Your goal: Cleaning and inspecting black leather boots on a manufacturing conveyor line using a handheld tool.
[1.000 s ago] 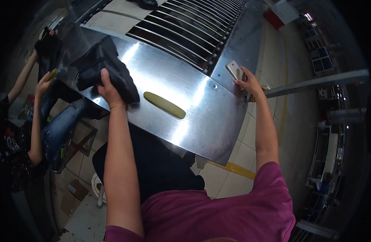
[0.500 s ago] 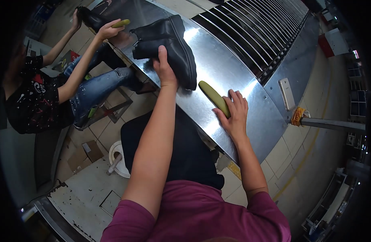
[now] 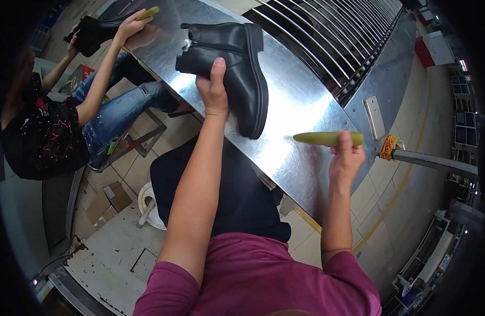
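Left hand [image 3: 215,89]: closed on the black ankle boot [image 3: 233,63], held on its side on the steel table [image 3: 300,105].
Right hand [image 3: 345,158]: gripping a yellow-green stick [image 3: 328,138], near right edge.
Risk: boot may slip; only the near side is gripped.

Boot [image 3: 237,68] on metal table [image 3: 300,110], left; stick [image 3: 327,138] to its right; phone [image 3: 374,117] further right, behind stick; rollers [image 3: 332,37] behind.
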The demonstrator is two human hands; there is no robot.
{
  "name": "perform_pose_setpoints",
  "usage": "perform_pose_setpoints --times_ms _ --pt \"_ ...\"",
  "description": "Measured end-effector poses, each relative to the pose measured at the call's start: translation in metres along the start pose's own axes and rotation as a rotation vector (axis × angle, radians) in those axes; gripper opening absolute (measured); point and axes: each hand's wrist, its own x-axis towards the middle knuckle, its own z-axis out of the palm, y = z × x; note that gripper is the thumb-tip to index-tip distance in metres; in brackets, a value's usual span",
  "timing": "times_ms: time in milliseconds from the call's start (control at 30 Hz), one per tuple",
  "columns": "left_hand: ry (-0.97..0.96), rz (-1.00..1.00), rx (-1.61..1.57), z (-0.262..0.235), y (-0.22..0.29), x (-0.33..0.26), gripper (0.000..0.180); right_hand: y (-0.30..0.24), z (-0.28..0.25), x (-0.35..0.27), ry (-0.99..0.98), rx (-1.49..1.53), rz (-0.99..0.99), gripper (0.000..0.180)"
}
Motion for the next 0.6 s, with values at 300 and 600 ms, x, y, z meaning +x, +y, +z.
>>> perform_pose_setpoints --times_ms 300,600 --pt "0.019 -0.054 0.207 0.026 0.017 -0.066 0.035 -0.057 0.053 0.054 -0.012 0.039 -0.022 0.051" --pt "0.093 0.007 0.258 0.025 0.009 -0.079 0.044 -0.042 0.076 0.13 -0.144 0.533 0.185 0.059"
